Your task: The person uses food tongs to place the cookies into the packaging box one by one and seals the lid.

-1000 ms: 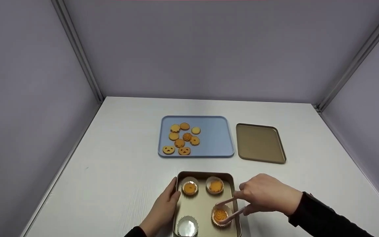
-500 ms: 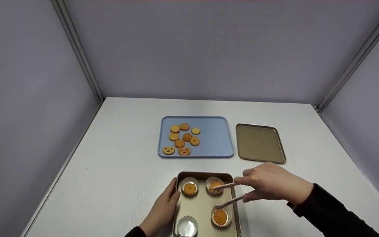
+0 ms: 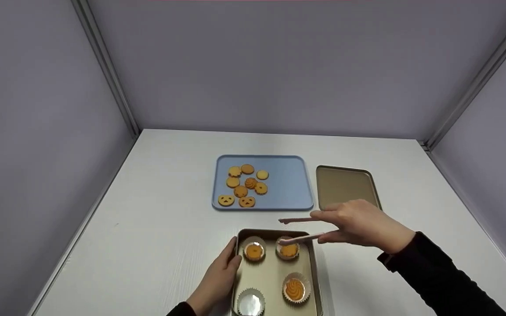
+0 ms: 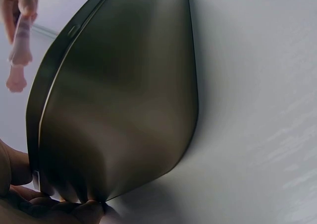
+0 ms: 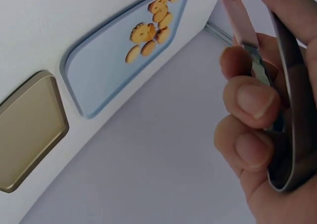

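Note:
My left hand (image 3: 218, 271) grips the left rim of a deep gold baking tin (image 3: 267, 276); its outer wall (image 4: 124, 105) fills much of the left wrist view. Inside stand pleated baking cups. A swirl cookie (image 3: 294, 289) sits in the near right one, a round cookie (image 3: 254, 252) in the far left and a scalloped cookie (image 3: 290, 251) in the far right. The near left cup (image 3: 251, 303) holds nothing. My right hand (image 3: 360, 224) holds pink-tipped tongs (image 5: 240, 21) over the tin's far right corner. Their arms are spread, with nothing between them.
Beyond the tin lies a blue tray (image 3: 288, 184) with several cookies grouped on its left half. A shallow bronze tray (image 3: 345, 186), partly behind my right hand, lies to its right. All rest on a white table (image 3: 160, 188) with grey walls behind and at both sides.
My right hand has moved away from the swirl cookie, up and forward toward the tin's far edge, and the tongs have spread wider. My left hand has stayed on the rim.

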### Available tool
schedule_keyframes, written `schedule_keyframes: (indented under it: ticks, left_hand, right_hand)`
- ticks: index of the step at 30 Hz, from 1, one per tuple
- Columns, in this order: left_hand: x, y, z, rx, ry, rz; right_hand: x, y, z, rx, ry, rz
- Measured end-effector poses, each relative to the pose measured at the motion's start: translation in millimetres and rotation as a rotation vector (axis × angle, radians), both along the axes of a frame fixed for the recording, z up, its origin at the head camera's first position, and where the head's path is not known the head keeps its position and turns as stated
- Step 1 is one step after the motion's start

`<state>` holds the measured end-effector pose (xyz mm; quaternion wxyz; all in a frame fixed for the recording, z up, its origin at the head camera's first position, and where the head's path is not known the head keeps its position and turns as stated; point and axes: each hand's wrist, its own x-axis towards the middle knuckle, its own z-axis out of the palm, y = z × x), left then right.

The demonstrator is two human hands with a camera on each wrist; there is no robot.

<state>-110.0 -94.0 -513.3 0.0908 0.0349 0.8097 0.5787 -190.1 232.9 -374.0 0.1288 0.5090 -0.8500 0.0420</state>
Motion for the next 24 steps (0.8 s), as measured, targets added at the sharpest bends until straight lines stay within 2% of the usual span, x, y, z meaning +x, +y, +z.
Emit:
schedule_keyframes:
  ticks: [3, 9, 16, 24]
  left_hand:
    - [-0.2, 0.1, 0.2, 0.000, -0.003, 0.002]
    - [-0.1, 0.0, 0.7, 0.027, -0.055, 0.002]
    - [-1.0, -0.1, 0.5, 0.036, -0.058, 0.003]
    - [0.0, 0.9, 2.8, 0.031, -0.032, 0.013]
  right_hand:
    - [-6.4, -1, -2.7, -0.048, 0.004, -0.010]
    - [-19.4, -3, -8.7, -0.115, 0.039, -0.059]
    - [-33.4, -8, -20.1, -0.167, 0.042, -0.199]
    - [-47.8, -13, -31.4, -0.178, -0.041, -0.351]
